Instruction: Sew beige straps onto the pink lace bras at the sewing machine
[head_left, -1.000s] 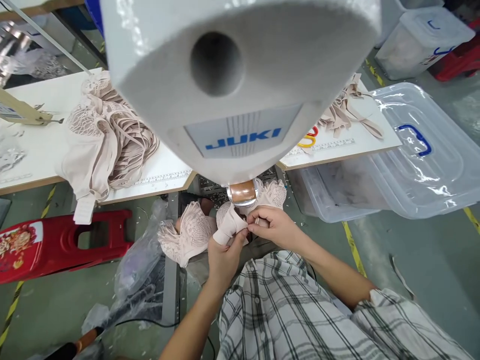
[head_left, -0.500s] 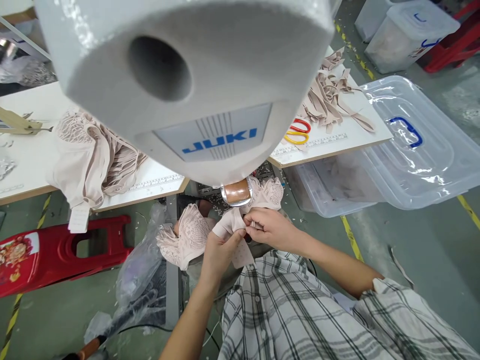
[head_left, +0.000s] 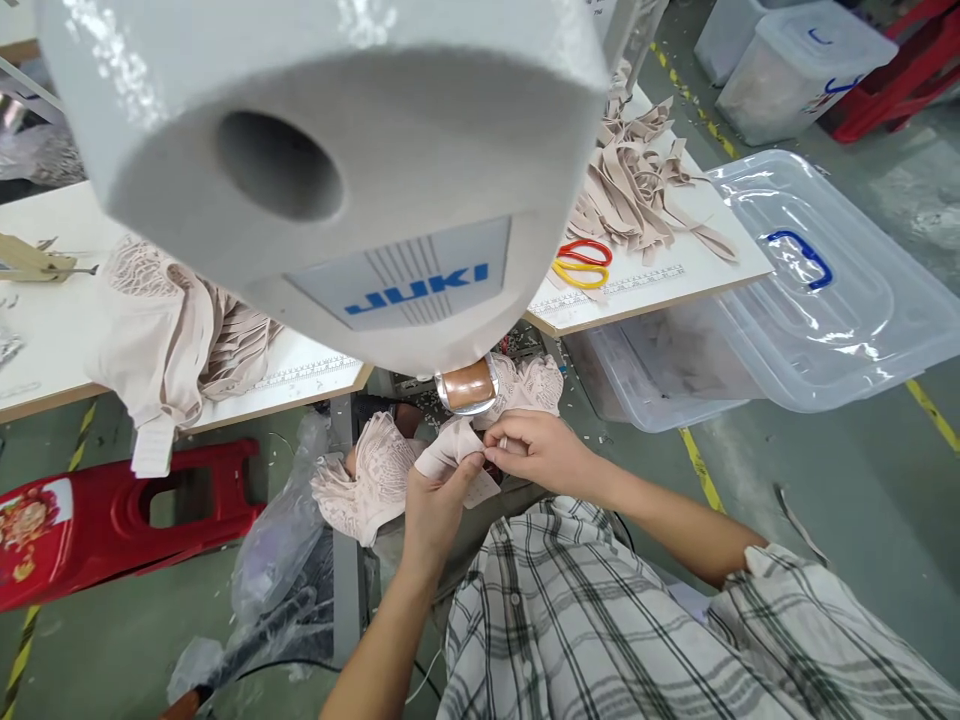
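A pale pink lace bra [head_left: 382, 465] hangs below the head of a JUKI sewing machine [head_left: 420, 290], one cup to the left and the other partly hidden behind the machine's lower end. My left hand [head_left: 442, 500] is closed on the bra's plain fabric band, thumb on top. Close beside it, my right hand [head_left: 536, 450] pinches the band's edge, its fingertips almost meeting my left thumb. What exactly lies between the right fingertips is too small to make out. A brown, shiny-rimmed piece [head_left: 469, 385] sits at the machine's lower end, just above my hands.
Stacked bras [head_left: 187, 340] lie on the left table, one label hanging over its edge. Red-and-yellow scissors [head_left: 583, 262] and beige straps [head_left: 637, 190] are on the right table. A lidded clear bin [head_left: 847, 300] stands at right, a red stool [head_left: 127, 520] at left.
The view has shifted slightly, so the machine head appears farther left. Both hands keep hold of the band, whose loose end now hangs less low below them.
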